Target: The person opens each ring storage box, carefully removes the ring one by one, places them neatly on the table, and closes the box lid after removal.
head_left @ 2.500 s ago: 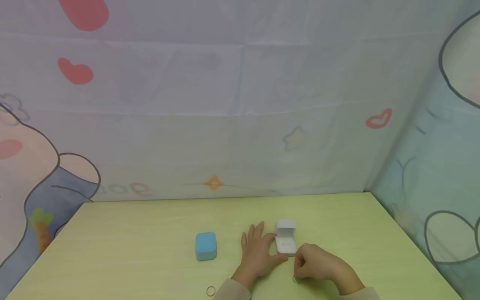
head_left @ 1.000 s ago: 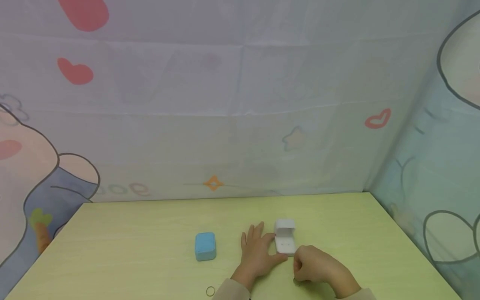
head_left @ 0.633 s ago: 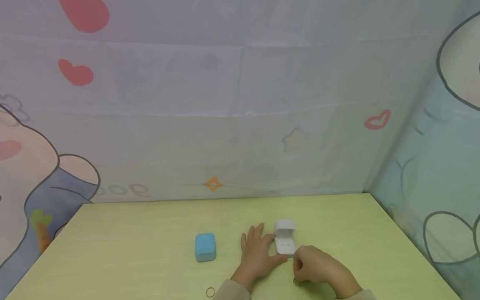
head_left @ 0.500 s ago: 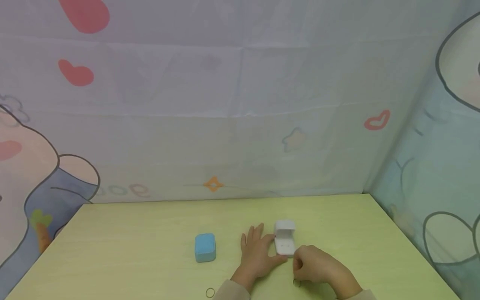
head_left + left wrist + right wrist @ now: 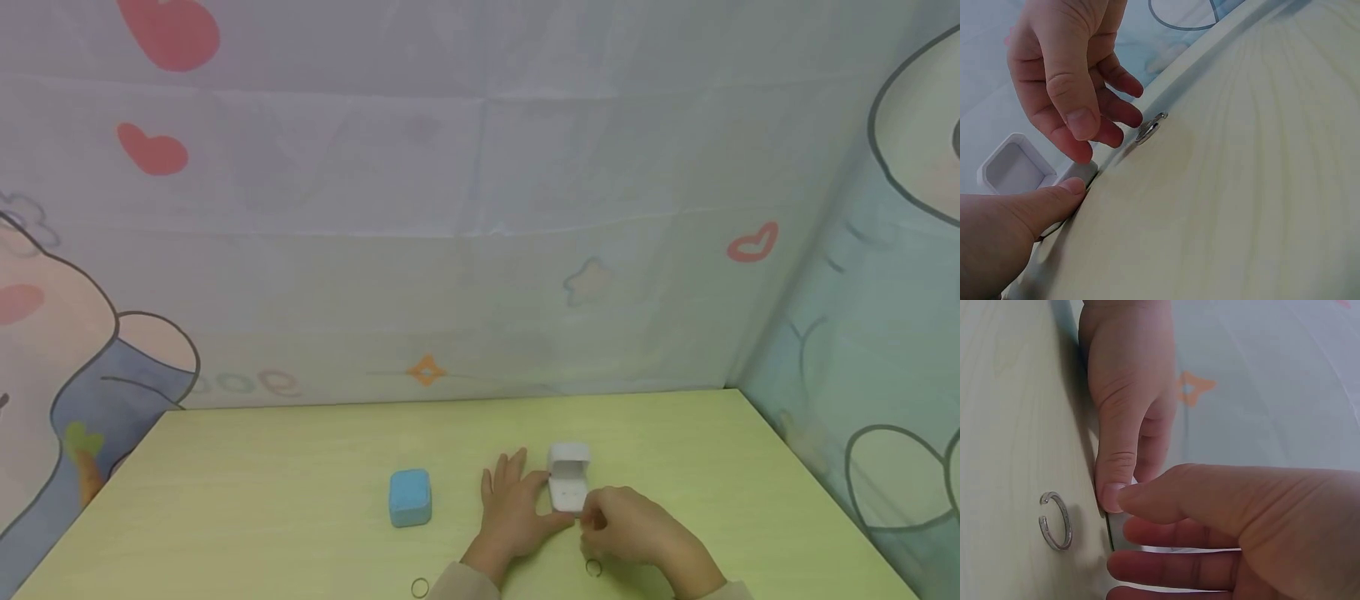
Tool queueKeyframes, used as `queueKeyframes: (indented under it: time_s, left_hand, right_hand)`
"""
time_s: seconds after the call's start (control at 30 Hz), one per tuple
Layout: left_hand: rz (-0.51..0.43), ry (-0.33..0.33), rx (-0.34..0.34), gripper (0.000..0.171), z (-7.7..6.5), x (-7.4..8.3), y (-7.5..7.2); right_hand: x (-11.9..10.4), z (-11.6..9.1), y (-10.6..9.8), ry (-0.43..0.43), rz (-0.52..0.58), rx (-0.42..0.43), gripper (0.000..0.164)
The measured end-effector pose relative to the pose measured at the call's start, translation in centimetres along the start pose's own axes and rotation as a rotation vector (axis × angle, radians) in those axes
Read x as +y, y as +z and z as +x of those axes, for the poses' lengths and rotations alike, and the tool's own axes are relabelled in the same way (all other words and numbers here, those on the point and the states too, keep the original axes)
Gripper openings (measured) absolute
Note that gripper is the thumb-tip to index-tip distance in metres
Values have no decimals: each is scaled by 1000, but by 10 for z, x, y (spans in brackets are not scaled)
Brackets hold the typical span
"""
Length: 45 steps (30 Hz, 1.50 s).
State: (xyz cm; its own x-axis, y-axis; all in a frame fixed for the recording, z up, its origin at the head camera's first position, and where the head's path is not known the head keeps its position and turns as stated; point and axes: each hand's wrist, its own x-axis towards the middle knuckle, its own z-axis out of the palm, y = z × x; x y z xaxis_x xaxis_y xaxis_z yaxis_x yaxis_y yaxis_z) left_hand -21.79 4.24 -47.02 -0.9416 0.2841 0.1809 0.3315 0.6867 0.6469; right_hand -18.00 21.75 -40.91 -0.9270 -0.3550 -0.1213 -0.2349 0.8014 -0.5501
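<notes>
An open white ring box [image 5: 568, 492] stands on the table with its lid raised. My left hand [image 5: 513, 512] holds it from the left, thumb at the front edge and index finger at the side; the other fingers are spread. My right hand [image 5: 626, 525] hovers by the box's front right corner, fingers loosely bent with nothing between them. Just below it is a silver ring [image 5: 1060, 522] with a gap in its band, free on the tabletop. In the left wrist view, the same ring [image 5: 1150, 128] appears beside the right fingertips.
A closed blue box [image 5: 410, 497] sits left of my left hand. Nearer the front lies another thin ring [image 5: 420, 588], left of my left sleeve [image 5: 467, 583]. A printed cloth [image 5: 480, 250] hangs behind the pale yellow table [image 5: 285, 475].
My right hand has let go of the silver ring and shifted slightly up and left, leaving the ring on the table. The left hand keeps its place at the white box.
</notes>
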Motion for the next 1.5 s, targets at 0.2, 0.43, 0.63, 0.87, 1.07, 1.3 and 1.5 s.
queueKeyframes:
  time_s: [0.2, 0.43, 0.63, 0.87, 1.07, 1.3, 1.5]
  left_hand:
    - [10, 4, 4, 60, 1, -2, 2]
    - [11, 7, 1, 60, 1, -2, 2]
    - [11, 11, -2, 61, 0, -2, 2]
    - [23, 22, 3, 62, 0, -2, 1]
    - [33, 14, -2, 61, 0, -2, 2]
    - [30, 12, -3, 61, 1, -2, 2]
    - [16, 12, -9, 60, 1, -1, 1]
  right_hand:
    - [0, 1, 0, 6, -25, 36, 15]
    - [-2, 1, -2, 41, 5, 50, 16]
    - [-3, 2, -3, 71, -3, 71, 18]
    - [-6, 2, -3, 58, -36, 144, 26]
    - [-7, 4, -2, 97, -58, 213, 27]
    - [-7, 5, -2, 127, -51, 248, 28]
    - [-7, 5, -3, 121, -50, 295, 34]
